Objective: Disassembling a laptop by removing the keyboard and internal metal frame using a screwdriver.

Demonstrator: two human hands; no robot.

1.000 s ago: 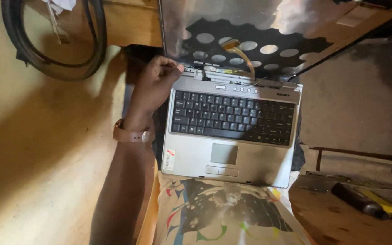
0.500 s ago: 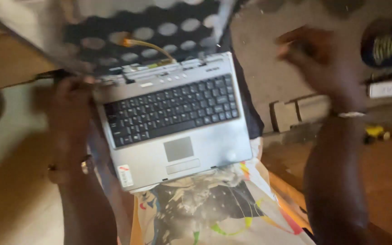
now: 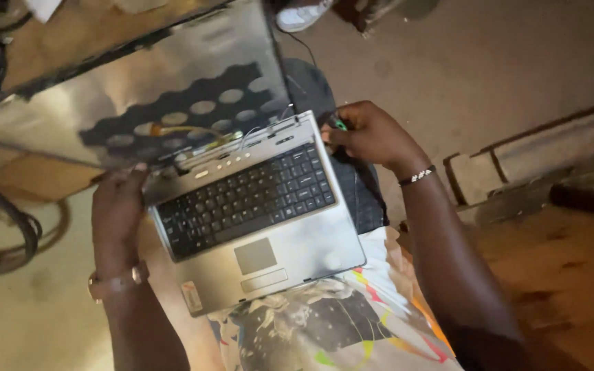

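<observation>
The left hand (image 3: 119,213) grips the left rear corner of the silver laptop (image 3: 256,220) resting on the lap, while the right hand (image 3: 369,134), fingers curled, pinches a small green-tipped tool (image 3: 339,124) at the right hinge, bare floor (image 3: 462,75) beyond.

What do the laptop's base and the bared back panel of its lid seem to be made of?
The laptop base looks like silver-painted plastic with a matte, scuffed finish and dull glare. The lid panel looks like thin sheet metal or foil: it mirrors light in bright patches and has round punched holes. The keyboard looks like black plastic.
</observation>
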